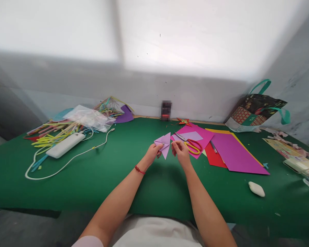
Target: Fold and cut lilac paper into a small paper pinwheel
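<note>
My left hand [151,154] pinches a folded light purple paper piece [166,144] between thumb and fingers, holding it up above the green table. The piece has pointed triangular flaps, one upward and one downward. Just right of the paper, apart from it, is my right hand [180,151]; its fingers are loosely bent with small gaps and nothing visible in them. Behind the right hand lie scissors [194,145] with red and yellow handles, their blades toward the upper left. They rest on a magenta sheet [208,135] and a lilac paper [195,135].
Right: purple sheet [237,151], red paper [213,157], white case [256,189], patterned bag [257,109]. Left: white power bank [65,144] with a looping cable [67,164], paper strips [51,139], plastic bag [90,116]. A dark pixelated object [166,110] stands by the wall.
</note>
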{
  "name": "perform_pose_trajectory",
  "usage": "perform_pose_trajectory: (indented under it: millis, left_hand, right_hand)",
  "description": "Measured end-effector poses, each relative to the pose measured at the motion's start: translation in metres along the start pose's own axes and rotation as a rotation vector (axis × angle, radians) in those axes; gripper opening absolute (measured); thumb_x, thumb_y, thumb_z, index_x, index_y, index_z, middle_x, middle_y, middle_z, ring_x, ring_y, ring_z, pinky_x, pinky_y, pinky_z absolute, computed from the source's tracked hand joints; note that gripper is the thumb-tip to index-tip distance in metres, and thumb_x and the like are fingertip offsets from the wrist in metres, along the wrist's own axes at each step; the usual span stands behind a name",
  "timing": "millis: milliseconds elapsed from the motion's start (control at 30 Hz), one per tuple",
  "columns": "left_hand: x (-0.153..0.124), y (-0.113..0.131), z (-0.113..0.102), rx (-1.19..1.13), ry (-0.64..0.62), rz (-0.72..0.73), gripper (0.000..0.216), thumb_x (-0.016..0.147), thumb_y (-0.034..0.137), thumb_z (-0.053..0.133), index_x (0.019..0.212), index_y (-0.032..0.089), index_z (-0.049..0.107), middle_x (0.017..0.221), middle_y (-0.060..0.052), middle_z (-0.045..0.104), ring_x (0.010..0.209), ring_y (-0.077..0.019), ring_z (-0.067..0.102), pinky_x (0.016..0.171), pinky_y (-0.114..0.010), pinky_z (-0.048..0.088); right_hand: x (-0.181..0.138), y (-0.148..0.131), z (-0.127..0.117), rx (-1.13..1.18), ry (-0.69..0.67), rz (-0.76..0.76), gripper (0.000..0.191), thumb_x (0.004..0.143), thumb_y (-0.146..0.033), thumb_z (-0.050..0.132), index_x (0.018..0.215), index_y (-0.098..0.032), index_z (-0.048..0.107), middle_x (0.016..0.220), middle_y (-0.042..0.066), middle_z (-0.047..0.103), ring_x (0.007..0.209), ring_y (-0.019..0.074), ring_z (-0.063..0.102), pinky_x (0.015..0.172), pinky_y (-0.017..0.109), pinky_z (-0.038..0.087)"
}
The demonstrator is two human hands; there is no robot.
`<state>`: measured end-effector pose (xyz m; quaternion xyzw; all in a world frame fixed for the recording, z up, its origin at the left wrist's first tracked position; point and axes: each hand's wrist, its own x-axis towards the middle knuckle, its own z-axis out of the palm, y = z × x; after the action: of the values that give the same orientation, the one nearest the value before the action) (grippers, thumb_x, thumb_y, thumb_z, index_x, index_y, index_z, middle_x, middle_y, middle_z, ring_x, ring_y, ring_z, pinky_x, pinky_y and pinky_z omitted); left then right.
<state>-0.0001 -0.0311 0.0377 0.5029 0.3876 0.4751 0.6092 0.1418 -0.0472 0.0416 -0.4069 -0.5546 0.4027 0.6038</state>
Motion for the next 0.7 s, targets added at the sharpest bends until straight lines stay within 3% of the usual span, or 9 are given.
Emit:
perform_pose_trajectory:
  millis: [67, 133, 267, 500, 700]
  left_hand:
    - [0.0009, 0.0004, -0.0015, -0.071, -0.004, -0.006, 0.037, 0.066, 0.045, 0.057, 0.05, 0.019, 0.037, 0.037, 0.009, 0.026, 0.034, -0.0042, 0.026, 0.038, -0.021, 0.019]
    - [0.0011, 0.0007, -0.0028, -0.115, -0.019, -0.001, 0.037, 0.066, 0.044, 0.058, 0.049, 0.019, 0.036, 0.037, 0.009, 0.026, 0.035, -0.0037, 0.026, 0.039, -0.021, 0.02]
    - [-0.0002, 0.0013, -0.0039, -0.122, -0.054, -0.006, 0.036, 0.066, 0.042, 0.057, 0.048, 0.018, 0.037, 0.038, 0.008, 0.028, 0.037, -0.0042, 0.027, 0.04, -0.021, 0.022]
    - [-0.0022, -0.0005, -0.0007, 0.129, -0.115, -0.051, 0.03, 0.068, 0.04, 0.052, 0.05, 0.018, 0.043, 0.038, 0.006, 0.037, 0.036, -0.0063, 0.032, 0.038, -0.021, 0.027]
    - [-0.0029, -0.0054, 0.0046, 0.172, -0.161, -0.03, 0.03, 0.071, 0.04, 0.05, 0.052, 0.017, 0.046, 0.037, 0.006, 0.037, 0.034, -0.007, 0.035, 0.038, -0.021, 0.031]
  right_hand:
    - [-0.0002, -0.005, -0.0051, -0.055, -0.046, -0.099, 0.025, 0.072, -0.045, 0.065, 0.084, -0.023, 0.065, 0.075, 0.001, 0.059, 0.053, 0.0114, 0.05, 0.042, 0.023, 0.038]
    - [-0.001, -0.0082, -0.0081, -0.136, -0.155, -0.183, 0.017, 0.07, -0.036, 0.068, 0.084, -0.025, 0.069, 0.086, 0.003, 0.06, 0.067, 0.0139, 0.055, 0.049, 0.024, 0.043]
    - [-0.0015, -0.0065, -0.0099, -0.194, -0.261, -0.234, 0.014, 0.067, -0.033, 0.072, 0.08, -0.028, 0.073, 0.087, 0.004, 0.059, 0.076, 0.017, 0.057, 0.057, 0.027, 0.047]
    - [0.0005, -0.0071, -0.0113, -0.225, -0.178, -0.251, 0.015, 0.062, -0.038, 0.075, 0.061, -0.025, 0.069, 0.067, 0.001, 0.048, 0.059, 0.014, 0.046, 0.052, 0.029, 0.043]
    - [0.0008, -0.0059, -0.0095, -0.266, -0.058, -0.272, 0.024, 0.06, -0.04, 0.076, 0.062, -0.023, 0.059, 0.073, 0.0, 0.048, 0.062, 0.0142, 0.045, 0.052, 0.028, 0.041]
